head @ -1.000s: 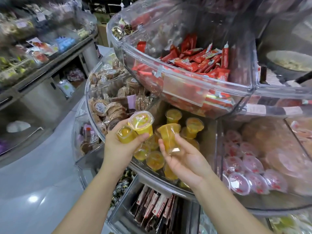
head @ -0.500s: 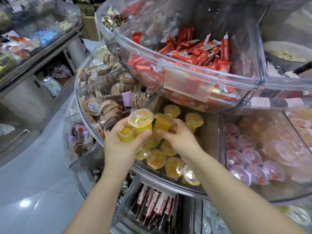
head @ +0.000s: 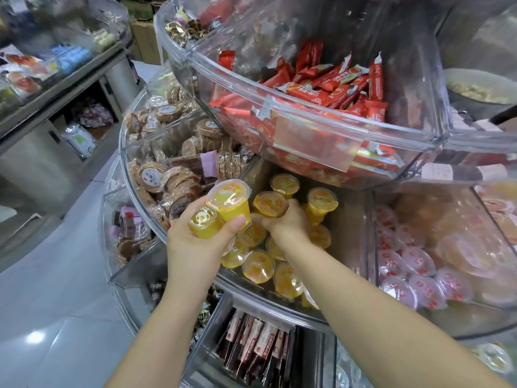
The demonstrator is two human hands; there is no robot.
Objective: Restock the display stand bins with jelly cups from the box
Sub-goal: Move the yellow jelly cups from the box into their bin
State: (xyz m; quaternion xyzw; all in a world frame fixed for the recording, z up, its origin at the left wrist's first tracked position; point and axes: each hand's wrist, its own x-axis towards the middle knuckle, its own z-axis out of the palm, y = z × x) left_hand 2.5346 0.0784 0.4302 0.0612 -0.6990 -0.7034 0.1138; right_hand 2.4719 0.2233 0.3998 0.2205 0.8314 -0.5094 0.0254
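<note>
Light, slippery yellow plastic jelly cups (head: 232, 204) are being gripped by the sidewalls in the left hand (head: 200, 242), while another yellow jelly cup (head: 270, 204) is being clasped by the right hand (head: 285, 219).

Tiered clear display stand (head: 349, 130), centre of frame. The upper bin holds red wrapped bars (head: 321, 88); in the middle tier, the left compartment holds round wrapped biscuits (head: 167, 177), the centre compartment yellow jelly cups (head: 285, 278), and the right compartment red-lidded cups (head: 414, 264). The lowest tier, bottom centre, holds dark stick packets (head: 257, 348); a grey shelf (head: 56, 79) with blurred packaged goods occupies the upper left.
</note>
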